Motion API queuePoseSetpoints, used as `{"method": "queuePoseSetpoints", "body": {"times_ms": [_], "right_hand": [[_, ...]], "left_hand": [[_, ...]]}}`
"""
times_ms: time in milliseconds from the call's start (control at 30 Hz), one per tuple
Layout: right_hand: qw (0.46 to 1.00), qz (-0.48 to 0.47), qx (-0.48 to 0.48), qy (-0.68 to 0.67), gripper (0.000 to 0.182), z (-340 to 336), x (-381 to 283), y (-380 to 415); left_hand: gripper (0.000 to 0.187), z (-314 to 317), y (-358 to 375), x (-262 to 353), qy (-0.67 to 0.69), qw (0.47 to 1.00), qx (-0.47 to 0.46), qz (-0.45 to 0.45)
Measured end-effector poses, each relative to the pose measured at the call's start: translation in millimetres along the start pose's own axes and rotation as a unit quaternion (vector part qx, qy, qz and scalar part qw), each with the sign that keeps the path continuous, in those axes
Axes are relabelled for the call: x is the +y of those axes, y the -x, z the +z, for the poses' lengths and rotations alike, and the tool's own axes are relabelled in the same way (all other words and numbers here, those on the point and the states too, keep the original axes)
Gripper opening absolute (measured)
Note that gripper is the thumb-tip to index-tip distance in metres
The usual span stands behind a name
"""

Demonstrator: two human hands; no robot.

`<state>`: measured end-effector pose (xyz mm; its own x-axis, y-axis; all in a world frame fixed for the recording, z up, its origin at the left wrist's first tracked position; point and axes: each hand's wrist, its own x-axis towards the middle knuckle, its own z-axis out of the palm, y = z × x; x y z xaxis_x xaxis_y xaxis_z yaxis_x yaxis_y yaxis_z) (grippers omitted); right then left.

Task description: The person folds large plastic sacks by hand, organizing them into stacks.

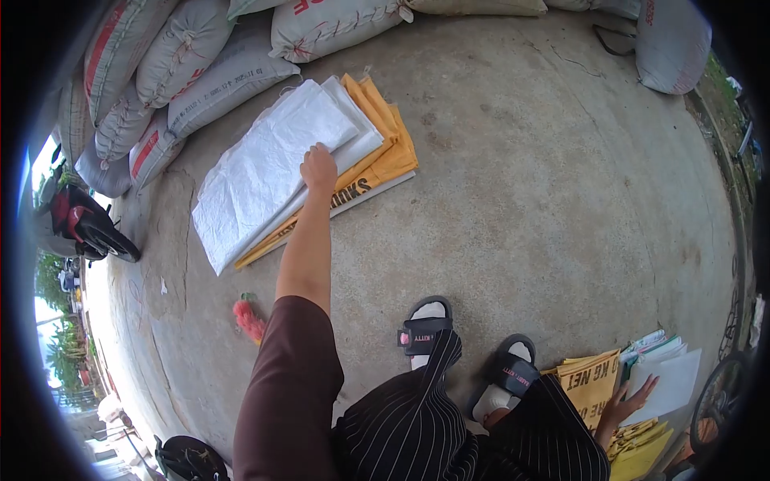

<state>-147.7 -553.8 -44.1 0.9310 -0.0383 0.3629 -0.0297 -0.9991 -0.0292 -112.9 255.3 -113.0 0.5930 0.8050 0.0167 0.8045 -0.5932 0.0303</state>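
My left hand is closed at the right edge of a folded white sack, its fingers pinching the edge. That sack lies on top of a stack of folded sacks, with yellow ones bearing dark print beneath it. At the lower right, my right hand has its fingers spread against a white folded sheet or sack. Beside that hand lie folded yellow sacks with black letters, and more yellow ones are just below it.
Filled sacks are piled along the upper left and top. Another filled sack stands at the upper right. A red fluffy object lies on the concrete floor. A motorcycle is at the left, and a wheel at the lower right.
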Motion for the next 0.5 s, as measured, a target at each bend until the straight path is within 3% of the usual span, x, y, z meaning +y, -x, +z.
{"method": "queuePoseSetpoints", "body": {"times_ms": [67, 133, 200, 233, 300, 333, 400, 467, 500], "right_hand": [[0.997, -0.058, 0.041, -0.024, 0.050, -13.2, -15.7, -43.3], [0.972, -0.110, -0.040, -0.205, 0.048, -13.8, -41.1, -84.3], [0.919, -0.101, -0.180, -0.337, 0.047, -13.7, -91.4, -119.1], [0.879, -0.101, -0.249, -0.395, 0.048, -7.6, -119.9, -134.0], [0.794, -0.081, -0.369, -0.476, 0.052, -8.6, -190.7, -153.9], [0.757, -0.058, -0.427, -0.492, 0.058, 3.7, -213.0, -162.9], [0.715, 0.057, -0.475, -0.510, 0.066, 31.4, -254.6, -165.7], [0.867, -0.021, -0.418, -0.270, 0.080, 119.7, -238.4, -161.6], [0.897, -0.013, -0.362, -0.252, 0.083, 165.6, -217.7, -150.7]], "left_hand": [[0.037, 0.4, 15.3, 7.1, 0.034, 0.999, 0.009, -0.001], [0.038, -13.6, 53.5, 28.8, 0.078, 0.948, 0.259, 0.166], [0.043, -45.2, 126.2, 73.7, 0.115, 0.923, 0.261, 0.258], [0.056, -49.8, 167.1, 97.8, 0.183, 0.915, 0.208, 0.295], [0.059, -39.9, 248.1, 149.7, 0.252, 0.877, 0.150, 0.380], [0.058, -39.3, 287.5, 170.6, 0.224, 0.870, 0.080, 0.432], [0.059, -29.9, 340.2, 199.6, 0.250, 0.807, -0.076, 0.529], [0.060, -12.2, 356.3, 197.1, 0.251, 0.775, -0.130, 0.566], [0.061, -4.3, 358.7, 196.4, 0.247, 0.745, -0.183, 0.593]]}}
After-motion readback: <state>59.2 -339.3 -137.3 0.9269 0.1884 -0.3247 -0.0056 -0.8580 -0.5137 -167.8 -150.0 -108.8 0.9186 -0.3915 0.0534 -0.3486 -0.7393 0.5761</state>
